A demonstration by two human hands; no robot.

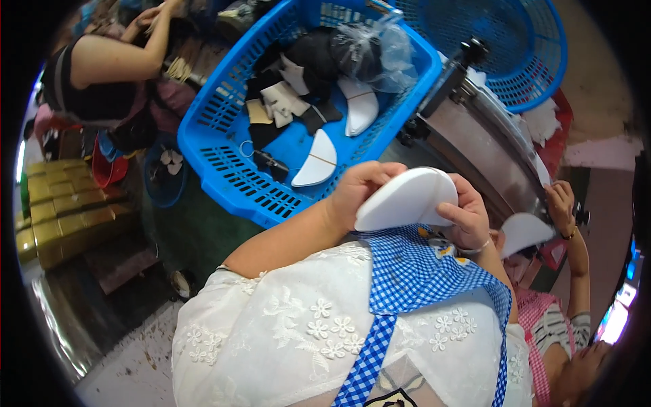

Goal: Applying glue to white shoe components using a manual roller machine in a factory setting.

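While our left hand [359, 191] holds the far edge of the white curved stack [400, 200] and our right hand [471, 216] pinches its right end, we'd best keep layers flush between them; beyond the left hand, a blue basket [218, 182] carries similar pale stacks [313, 168].

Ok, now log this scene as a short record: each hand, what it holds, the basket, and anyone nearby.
left hand: holding the left part of a white half-moon-shaped stack
right hand: holding the stack's right end, thumb on its face
blue perforated plastic basket: two white banded half-moon bundles, black and pale pieces, clear plastic bag
basket position: beyond the hands
co-worker at right: hand by the grey metal machine
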